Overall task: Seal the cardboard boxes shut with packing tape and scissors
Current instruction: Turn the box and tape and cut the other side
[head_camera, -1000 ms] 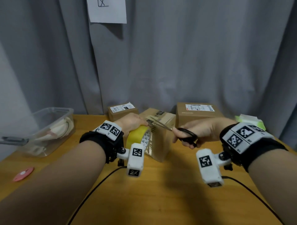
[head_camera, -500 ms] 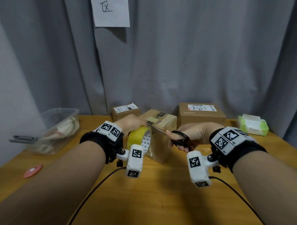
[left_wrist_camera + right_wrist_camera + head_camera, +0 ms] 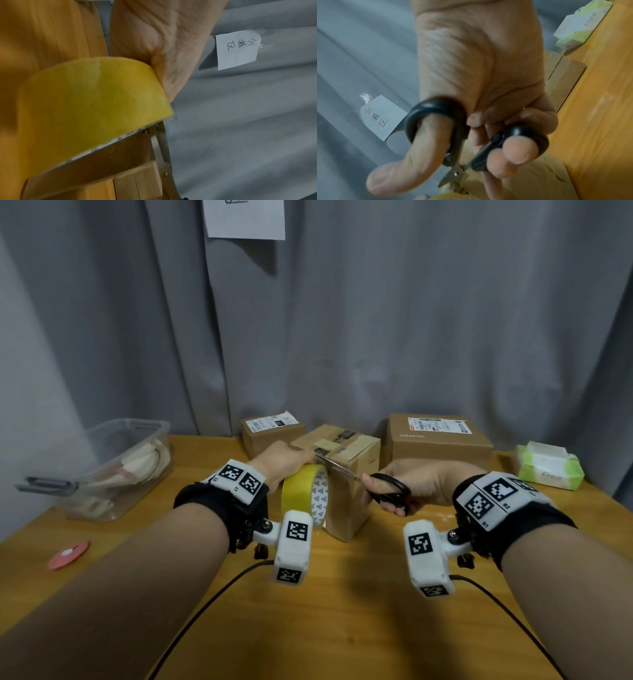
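A small cardboard box (image 3: 352,494) stands on the wooden table (image 3: 342,611) between my hands. My left hand (image 3: 286,462) grips a yellow roll of packing tape (image 3: 303,491) against the box's left side; the roll (image 3: 89,105) fills the left wrist view. My right hand (image 3: 418,487) holds black-handled scissors (image 3: 390,489), thumb and fingers through the loops (image 3: 436,119). The blades (image 3: 337,469) reach left over the box's near top edge, towards the tape by my left hand. The blade tips (image 3: 452,174) look slightly parted.
Two more cardboard boxes stand at the back, a small one (image 3: 270,429) and a larger one (image 3: 440,440). A clear plastic bin (image 3: 116,470) sits left, a green tissue pack (image 3: 546,469) right, a pink disc (image 3: 68,554) near the left edge. A grey curtain (image 3: 342,320) hangs behind.
My right hand has moved left with the scissors, bringing the blades closer over the box edge. The left hand and the tape roll have stayed put.
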Demonstrator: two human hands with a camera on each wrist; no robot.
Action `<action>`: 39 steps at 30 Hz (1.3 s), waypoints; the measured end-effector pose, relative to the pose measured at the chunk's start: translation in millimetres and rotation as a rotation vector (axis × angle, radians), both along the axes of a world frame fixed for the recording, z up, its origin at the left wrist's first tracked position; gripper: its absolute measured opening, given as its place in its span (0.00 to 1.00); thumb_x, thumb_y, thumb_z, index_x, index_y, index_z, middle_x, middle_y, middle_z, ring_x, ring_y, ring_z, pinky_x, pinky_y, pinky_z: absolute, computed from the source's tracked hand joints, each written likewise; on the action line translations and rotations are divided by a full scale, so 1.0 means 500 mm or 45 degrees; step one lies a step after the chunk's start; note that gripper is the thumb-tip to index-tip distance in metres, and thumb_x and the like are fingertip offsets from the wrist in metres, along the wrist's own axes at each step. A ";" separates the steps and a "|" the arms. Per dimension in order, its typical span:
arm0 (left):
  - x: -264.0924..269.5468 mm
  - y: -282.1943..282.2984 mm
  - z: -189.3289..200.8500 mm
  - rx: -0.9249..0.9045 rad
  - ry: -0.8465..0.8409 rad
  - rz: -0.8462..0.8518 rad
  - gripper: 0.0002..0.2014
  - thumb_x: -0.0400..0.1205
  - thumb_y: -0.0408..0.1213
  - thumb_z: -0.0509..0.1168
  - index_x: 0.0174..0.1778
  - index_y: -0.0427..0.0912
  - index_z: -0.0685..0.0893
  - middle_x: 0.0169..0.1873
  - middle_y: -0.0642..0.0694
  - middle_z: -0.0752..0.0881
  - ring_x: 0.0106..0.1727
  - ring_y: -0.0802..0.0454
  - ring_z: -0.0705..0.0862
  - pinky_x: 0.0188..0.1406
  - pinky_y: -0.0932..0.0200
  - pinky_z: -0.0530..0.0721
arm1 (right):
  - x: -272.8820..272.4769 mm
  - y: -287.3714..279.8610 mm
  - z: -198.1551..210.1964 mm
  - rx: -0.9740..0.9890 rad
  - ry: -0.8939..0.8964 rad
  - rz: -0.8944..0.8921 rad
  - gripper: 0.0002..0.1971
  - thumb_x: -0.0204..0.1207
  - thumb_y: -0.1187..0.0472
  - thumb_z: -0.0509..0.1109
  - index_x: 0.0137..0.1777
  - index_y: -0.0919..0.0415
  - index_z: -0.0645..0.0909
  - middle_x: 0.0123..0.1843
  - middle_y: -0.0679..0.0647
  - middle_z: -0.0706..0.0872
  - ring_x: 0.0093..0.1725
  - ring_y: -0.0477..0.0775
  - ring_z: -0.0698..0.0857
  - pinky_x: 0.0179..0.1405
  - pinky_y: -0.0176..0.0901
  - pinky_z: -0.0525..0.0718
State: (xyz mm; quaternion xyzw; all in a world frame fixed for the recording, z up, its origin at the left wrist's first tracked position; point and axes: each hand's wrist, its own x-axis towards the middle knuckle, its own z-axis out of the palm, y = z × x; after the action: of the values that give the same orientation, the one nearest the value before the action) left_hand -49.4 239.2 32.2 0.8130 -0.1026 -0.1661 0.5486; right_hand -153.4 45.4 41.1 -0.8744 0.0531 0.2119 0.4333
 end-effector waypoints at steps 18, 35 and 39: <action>0.031 0.012 0.000 0.004 0.014 -0.027 0.07 0.76 0.29 0.69 0.46 0.28 0.87 0.34 0.38 0.87 0.28 0.49 0.84 0.26 0.62 0.85 | 0.040 0.046 -0.001 -0.065 -0.024 0.084 0.38 0.63 0.26 0.59 0.49 0.62 0.83 0.29 0.53 0.80 0.28 0.49 0.78 0.35 0.41 0.74; 0.038 0.043 -0.071 0.002 -0.003 -0.056 0.08 0.75 0.31 0.72 0.46 0.29 0.86 0.41 0.32 0.88 0.35 0.44 0.85 0.41 0.52 0.86 | 0.052 0.042 -0.063 -0.278 -0.163 -0.088 0.24 0.68 0.42 0.76 0.50 0.64 0.84 0.27 0.53 0.82 0.23 0.47 0.79 0.28 0.37 0.80; 0.036 0.072 -0.113 0.004 -0.254 -0.005 0.06 0.79 0.32 0.69 0.37 0.39 0.81 0.32 0.44 0.83 0.30 0.54 0.80 0.27 0.67 0.80 | 0.052 0.064 -0.106 -0.609 -0.026 -0.055 0.28 0.70 0.40 0.75 0.54 0.67 0.84 0.37 0.56 0.87 0.34 0.52 0.84 0.40 0.42 0.82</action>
State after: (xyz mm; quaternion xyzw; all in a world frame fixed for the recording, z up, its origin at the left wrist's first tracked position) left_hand -31.2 275.4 -24.1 0.8263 -0.1580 -0.0856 0.5339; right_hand -127.6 77.6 -12.0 -0.9529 0.1160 0.1752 0.2186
